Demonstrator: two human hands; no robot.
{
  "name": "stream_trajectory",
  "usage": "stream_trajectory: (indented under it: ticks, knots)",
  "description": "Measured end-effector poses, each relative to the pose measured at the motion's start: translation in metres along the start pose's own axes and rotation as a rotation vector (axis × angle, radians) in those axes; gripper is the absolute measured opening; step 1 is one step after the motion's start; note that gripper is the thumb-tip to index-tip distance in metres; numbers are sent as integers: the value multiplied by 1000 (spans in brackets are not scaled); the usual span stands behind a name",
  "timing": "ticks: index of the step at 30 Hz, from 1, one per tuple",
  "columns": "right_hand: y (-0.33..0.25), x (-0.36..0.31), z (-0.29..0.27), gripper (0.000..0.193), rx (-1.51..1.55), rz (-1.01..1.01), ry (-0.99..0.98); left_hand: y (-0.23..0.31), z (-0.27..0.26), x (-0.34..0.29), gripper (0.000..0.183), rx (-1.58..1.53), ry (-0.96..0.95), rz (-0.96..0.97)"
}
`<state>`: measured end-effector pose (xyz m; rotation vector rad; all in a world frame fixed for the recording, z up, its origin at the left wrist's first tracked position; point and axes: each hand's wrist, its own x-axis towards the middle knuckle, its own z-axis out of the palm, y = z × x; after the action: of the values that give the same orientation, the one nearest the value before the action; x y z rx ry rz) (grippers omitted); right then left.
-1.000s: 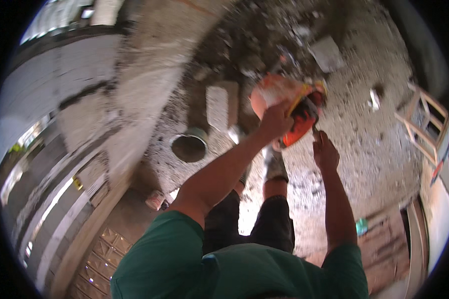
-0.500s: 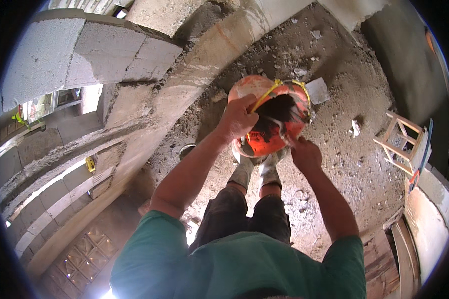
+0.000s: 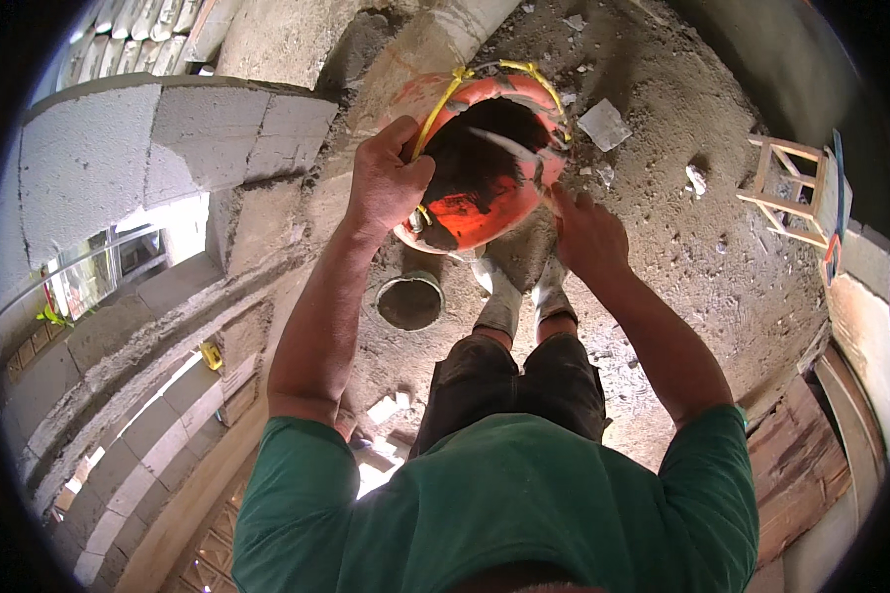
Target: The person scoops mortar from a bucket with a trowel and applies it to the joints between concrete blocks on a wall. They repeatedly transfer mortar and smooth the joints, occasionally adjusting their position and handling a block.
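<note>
A person holds an orange bucket [image 3: 475, 148] tipped toward them, above their feet. The left hand [image 3: 386, 183] is curled tight around its left rim by a yellow cord [image 3: 435, 109]. The right hand [image 3: 588, 232] grips a trowel [image 3: 509, 148] reaching inside, where dark mortar clings to the walls. A small round container [image 3: 410, 301] of grey material sits on the dusty floor [image 3: 682, 257] below, left of the feet.

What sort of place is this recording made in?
Most likely a building site: bare grey block walls, a rough floor strewn with rubble, and the person's left hand and right hand holding a mortar-caked orange bucket.
</note>
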<state>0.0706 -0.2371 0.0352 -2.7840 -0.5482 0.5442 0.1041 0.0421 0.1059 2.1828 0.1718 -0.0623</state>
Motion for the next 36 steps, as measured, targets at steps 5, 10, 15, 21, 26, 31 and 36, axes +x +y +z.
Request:
stream_trajectory:
  ticks: [5,10,15,21,26,31,36]
  knots:
    - [-42,15,-17,45,32,30,-181,26,-12,-5,10,11,-84,152]
    - [-47,15,12,40,439,-75,-202,37,-27,-12,10,-91,-189,127]
    - [-60,0,72,39,961,-140,-216,6,-51,-17,8,-58,-123,100]
    - [-100,-3,66,33,1143,5,-442,-13,-73,-30,8,-95,-30,-6]
    - [-104,-9,58,37,1167,90,-539,-58,-92,-48,7,-243,174,-119]
    - [-83,-9,25,38,1139,153,-574,-93,-86,-74,7,-597,437,-318]
    - [-67,16,-31,36,993,150,-703,-118,-68,-100,8,-681,634,-490]
